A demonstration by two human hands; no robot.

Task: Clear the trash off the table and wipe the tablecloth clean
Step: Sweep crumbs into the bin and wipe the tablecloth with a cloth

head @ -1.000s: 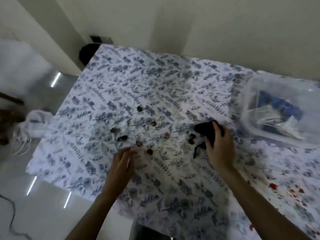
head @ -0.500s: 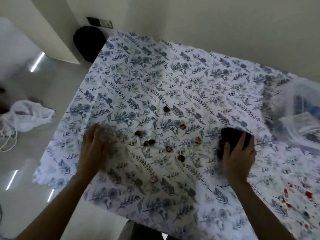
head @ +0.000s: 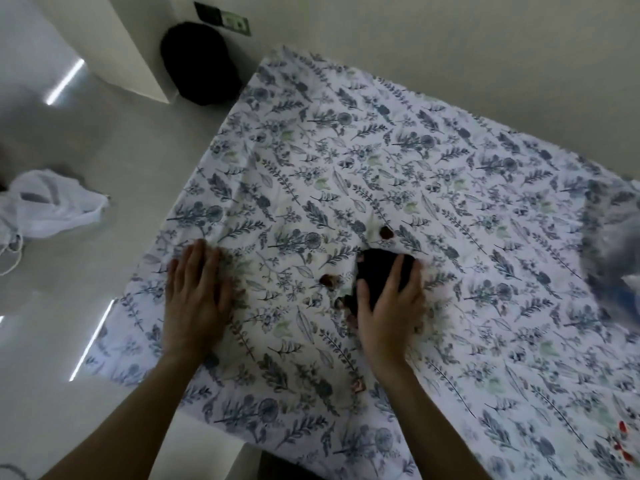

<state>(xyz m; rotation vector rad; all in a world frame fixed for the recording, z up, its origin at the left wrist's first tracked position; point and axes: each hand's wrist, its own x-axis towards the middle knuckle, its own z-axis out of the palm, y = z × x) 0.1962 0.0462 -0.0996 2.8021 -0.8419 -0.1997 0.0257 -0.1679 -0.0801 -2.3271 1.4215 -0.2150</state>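
Scraps (head: pixel 327 280) lie mid-frame on the floral tablecloth (head: pixel 346 150), beside the dark rag (head: pixel 381 271). Our right hand (head: pixel 388 313) curls round the rag; our left hand (head: pixel 197 296) presses flat, fingers straight. We should sweep gently toward it, keeping fabric pinned.

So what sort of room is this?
Likely a home, perhaps a dining corner: a leaf-print tablecloth spread against a plain wall, a glossy floor, and a white plastic bag lying on it.

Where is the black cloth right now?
Head view: the black cloth sits right of centre on the floral tablecloth, held under the right hand, brown scraps just to its left.
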